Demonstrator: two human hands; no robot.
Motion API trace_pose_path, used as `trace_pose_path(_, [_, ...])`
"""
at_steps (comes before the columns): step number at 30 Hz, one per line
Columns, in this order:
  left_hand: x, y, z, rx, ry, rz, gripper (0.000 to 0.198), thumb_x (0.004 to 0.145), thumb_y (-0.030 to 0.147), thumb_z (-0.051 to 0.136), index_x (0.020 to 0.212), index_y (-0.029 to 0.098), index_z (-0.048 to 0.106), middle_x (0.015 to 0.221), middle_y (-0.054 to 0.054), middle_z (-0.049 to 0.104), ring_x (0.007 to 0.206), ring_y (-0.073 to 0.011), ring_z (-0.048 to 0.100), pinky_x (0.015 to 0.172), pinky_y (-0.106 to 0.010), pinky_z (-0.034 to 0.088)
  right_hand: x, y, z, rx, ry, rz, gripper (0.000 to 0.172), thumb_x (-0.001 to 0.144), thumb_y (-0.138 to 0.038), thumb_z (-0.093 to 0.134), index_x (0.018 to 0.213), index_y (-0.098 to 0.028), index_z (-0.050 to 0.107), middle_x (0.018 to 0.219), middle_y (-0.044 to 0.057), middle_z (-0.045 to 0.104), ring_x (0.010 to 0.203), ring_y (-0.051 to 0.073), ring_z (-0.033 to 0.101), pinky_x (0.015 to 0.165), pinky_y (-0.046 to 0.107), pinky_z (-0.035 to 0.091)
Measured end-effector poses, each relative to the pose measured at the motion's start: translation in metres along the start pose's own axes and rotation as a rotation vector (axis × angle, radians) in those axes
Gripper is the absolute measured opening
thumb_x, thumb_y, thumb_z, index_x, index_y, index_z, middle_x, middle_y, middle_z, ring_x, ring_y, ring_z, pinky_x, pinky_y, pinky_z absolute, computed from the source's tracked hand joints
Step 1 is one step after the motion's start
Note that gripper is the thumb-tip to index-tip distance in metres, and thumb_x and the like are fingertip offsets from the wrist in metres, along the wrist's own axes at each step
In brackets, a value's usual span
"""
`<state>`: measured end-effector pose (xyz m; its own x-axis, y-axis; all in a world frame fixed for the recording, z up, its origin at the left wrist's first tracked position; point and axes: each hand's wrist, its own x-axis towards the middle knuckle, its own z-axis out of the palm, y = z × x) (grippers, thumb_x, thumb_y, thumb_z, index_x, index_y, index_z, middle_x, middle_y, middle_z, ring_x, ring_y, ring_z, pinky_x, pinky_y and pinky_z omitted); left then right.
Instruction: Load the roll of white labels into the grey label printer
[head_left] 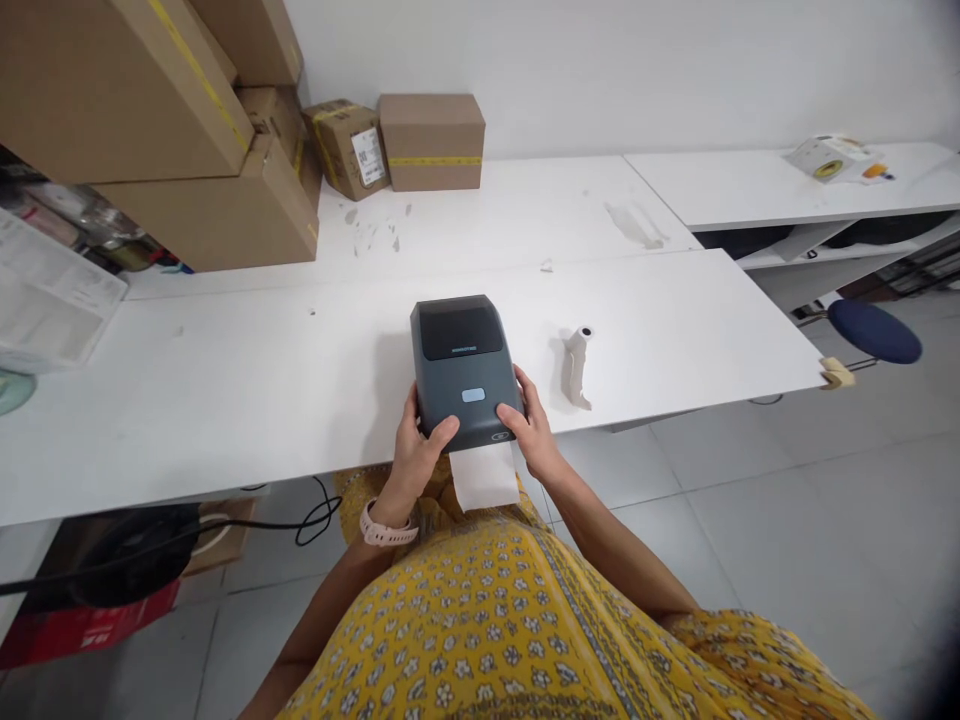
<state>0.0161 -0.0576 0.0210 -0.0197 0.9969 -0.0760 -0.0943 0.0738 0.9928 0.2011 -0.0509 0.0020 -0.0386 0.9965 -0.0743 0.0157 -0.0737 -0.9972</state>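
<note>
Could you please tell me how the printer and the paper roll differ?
The printer is dark blue-grey, while the paper roll is white. The printer is much larger than the paper roll. The left hand and right hand grip the printer, whereas the paper roll sits untouched on the table. Both have loose white paper extending toward the person.

White wall (615, 70), pale floor tiles (810, 520), white tabletop (225, 400) — 1 blue seat (874, 331)
</note>
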Motion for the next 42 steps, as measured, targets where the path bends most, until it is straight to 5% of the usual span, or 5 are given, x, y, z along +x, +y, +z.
trace_pose_path(9, [-0.053,-0.013,-0.015,0.115,0.125,-0.154,0.075,0.081,0.054,0.074,0.144,0.024,0.046,0.144,-0.015,0.056,0.122,-0.0283,0.061,0.096,-0.041,0.054,-0.004,-0.001,0.003,0.007,0.047,0.022,0.086,0.087,-0.068,0.058,0.157,-0.029,0.027,0.159,0.010,0.043,0.145,0.031,0.044,0.119,0.053,0.040])
trace_pose_path(14, [-0.069,-0.034,-0.007,0.041,-0.275,-0.418,0.053,0.074,0.062,0.076,0.093,0.013,0.075,0.085,-0.010,0.075,0.086,-0.0271,0.070,0.080,-0.041,0.056,-0.004,0.004,0.004,0.008,0.084,0.002,0.086,0.087,-0.069,0.056,0.157,-0.028,0.028,0.162,0.010,0.038,0.148,0.029,0.040,0.122,0.051,0.036])
trace_pose_path(22, [-0.056,-0.020,0.015,-0.240,-0.320,-0.437,0.052,0.067,0.050,0.086,0.103,0.013,0.078,0.100,-0.013,0.079,0.094,-0.0307,0.072,0.089,-0.043,0.053,-0.004,0.009,0.003,-0.027,0.065,-0.009,0.084,0.090,-0.066,0.054,0.157,-0.025,0.025,0.156,0.015,0.046,0.142,0.031,0.048,0.116,0.053,0.042])
trace_pose_path(29, [-0.053,-0.038,-0.021,0.106,-0.450,-0.389,0.050,0.074,0.062,0.075,0.071,0.013,0.073,0.068,-0.006,0.070,0.064,-0.0171,0.059,0.066,-0.030,0.044,-0.010,-0.034,-0.003,-0.778,0.173,-0.580,0.031,0.101,-0.043,0.050,0.126,-0.034,0.064,0.167,-0.001,0.028,0.157,0.032,0.016,0.123,0.061,0.024])
trace_pose_path(42, [-0.024,0.002,-0.038,0.187,0.176,0.080,0.051,0.093,0.056,0.056,0.134,0.026,0.061,0.144,-0.009,0.060,0.132,-0.0265,0.056,0.105,-0.037,0.049,-0.004,-0.033,-0.008,-0.861,-0.003,-0.650,0.043,0.099,-0.062,0.045,0.125,-0.033,0.065,0.165,0.001,0.037,0.158,0.033,0.017,0.124,0.061,0.016])
